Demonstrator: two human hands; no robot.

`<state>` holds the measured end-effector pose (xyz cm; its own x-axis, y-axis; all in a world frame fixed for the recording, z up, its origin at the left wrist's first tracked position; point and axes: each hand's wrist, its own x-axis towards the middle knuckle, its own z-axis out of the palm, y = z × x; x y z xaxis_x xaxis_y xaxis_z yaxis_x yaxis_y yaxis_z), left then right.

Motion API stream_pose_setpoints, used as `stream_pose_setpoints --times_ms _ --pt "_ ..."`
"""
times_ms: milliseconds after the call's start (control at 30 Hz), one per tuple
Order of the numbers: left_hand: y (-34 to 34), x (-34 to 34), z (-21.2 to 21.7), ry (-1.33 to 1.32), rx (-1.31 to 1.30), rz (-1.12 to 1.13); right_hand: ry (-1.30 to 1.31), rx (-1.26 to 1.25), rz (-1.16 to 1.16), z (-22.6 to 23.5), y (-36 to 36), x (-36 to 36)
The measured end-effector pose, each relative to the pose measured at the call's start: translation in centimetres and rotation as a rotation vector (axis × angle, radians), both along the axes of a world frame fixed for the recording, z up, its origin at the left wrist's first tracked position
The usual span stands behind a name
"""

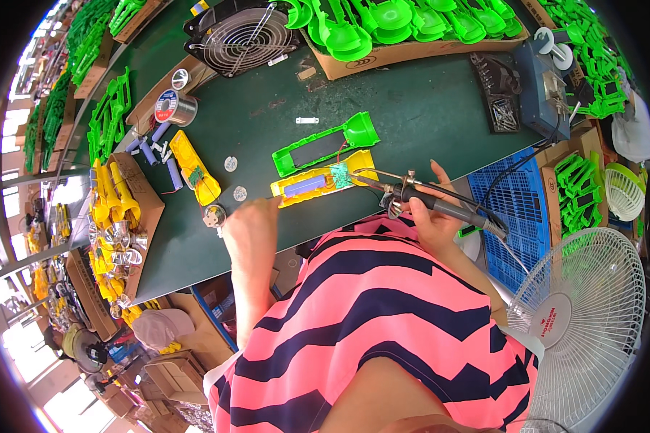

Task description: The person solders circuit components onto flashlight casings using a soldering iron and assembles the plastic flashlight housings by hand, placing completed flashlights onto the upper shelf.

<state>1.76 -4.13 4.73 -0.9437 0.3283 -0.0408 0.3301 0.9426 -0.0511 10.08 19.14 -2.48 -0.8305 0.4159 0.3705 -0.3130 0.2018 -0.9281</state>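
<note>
And here the iron [440, 207] is gripped pen-fashion by the right hand [437, 219], at four o'clock from the board [340, 175]; the fingers are wrapped around the handle, perhaps so that the tip can be aimed finely. The tip is brought right up to the board, though whether it touches cannot be told. The board is seated in the yellow casing [368, 162], laid open side up at mid-table, presumably so that its insides can be reached.

At eight o'clock, the left hand [251, 222] is held with fingers curled nearly closed at the casing's near-left end. The casing may be steadied there; whether anything is pinched cannot be told, as the fingertips are largely hidden.

Just beyond, towards twelve, a green casing [365, 130] is laid alongside, apparently to be kept handy. A second yellow casing [186, 150] is parked at nine, and a spool [175, 108] of silvery wire is stood near ten.

Now the materials: glossy, moulded plastic is shown by the long, trough-like casings, each flared at one end. A smooth blue cylinder [305, 186] is cradled beside the flat board. At one, curved green shells [339, 36] are heaped in a brown cardboard box [426, 55]; the dark green tabletop [419, 108] is scuffed and flecked.
</note>
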Motion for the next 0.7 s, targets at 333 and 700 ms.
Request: stream_pose_setpoints --times_ms 333,700 --pt "3.6 0.4 -4.6 0.189 0.777 -0.383 -0.023 0.016 0.070 0.1 0.0 -0.2" --pt "3.9 0.5 -4.5 0.292 0.474 -0.565 -0.061 -0.017 0.002 -0.3 -0.2 0.0"
